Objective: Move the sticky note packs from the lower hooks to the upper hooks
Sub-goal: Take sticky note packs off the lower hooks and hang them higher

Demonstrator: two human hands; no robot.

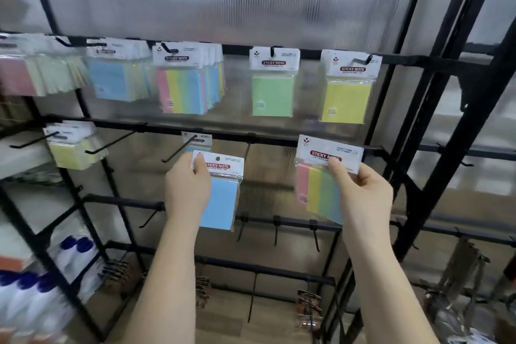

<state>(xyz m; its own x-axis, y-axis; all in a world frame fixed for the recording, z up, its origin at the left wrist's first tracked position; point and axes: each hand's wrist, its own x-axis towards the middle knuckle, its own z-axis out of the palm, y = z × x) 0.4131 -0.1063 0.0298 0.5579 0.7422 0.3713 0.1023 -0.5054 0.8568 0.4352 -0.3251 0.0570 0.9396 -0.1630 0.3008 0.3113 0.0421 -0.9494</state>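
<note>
Black wire racking [279,135] is standing against a ribbed translucent wall, its upper bar carrying hanging sticky note packs [273,82] across the frame's middle. At lower centre the left hand [186,187] is pinching a blue pack [220,193] by its header card — the right hand [363,198], lower right, is pinching a multicolour pack [318,187] likewise, both below the upper row.

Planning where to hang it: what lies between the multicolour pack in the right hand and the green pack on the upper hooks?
In the head view, only the black crossbar lies between the multicolour pack and the green pack.
</note>
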